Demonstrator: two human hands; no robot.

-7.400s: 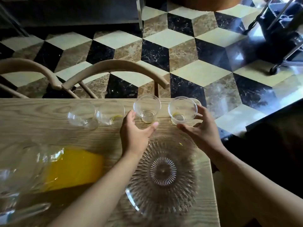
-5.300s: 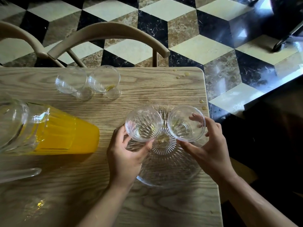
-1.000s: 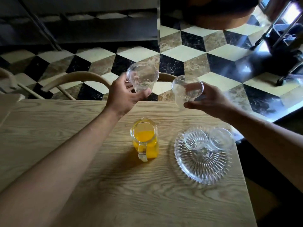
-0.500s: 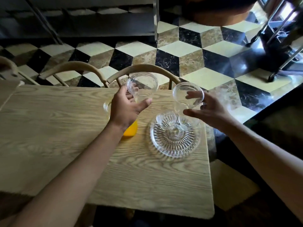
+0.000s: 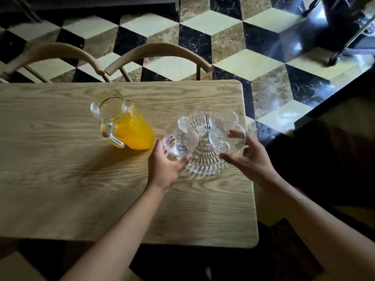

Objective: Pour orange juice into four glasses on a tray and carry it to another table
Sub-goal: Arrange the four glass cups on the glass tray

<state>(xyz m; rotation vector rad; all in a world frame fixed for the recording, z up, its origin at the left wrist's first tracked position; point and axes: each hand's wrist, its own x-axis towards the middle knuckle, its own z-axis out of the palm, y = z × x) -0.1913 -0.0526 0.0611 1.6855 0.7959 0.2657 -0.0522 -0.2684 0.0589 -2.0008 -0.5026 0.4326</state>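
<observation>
Left hand (image 5: 165,165), forearm reaching up from below, fingers curled round one empty glass (image 5: 180,141) at the glass tray's (image 5: 203,167) near-left edge. Right hand (image 5: 250,159) fingers splayed round a second glass (image 5: 226,138) over the tray's right side. Beyond the fingertips, two more glasses (image 5: 223,116) stand on the tray. Left of the left fingers, the juice pitcher (image 5: 123,124) on the tabletop (image 5: 60,179).

We take this for a home dining area: wooden table (image 5: 81,179), two bentwood chairs (image 5: 158,51) at twelve o'clock, cube-patterned marble floor (image 5: 243,47) beyond.
</observation>
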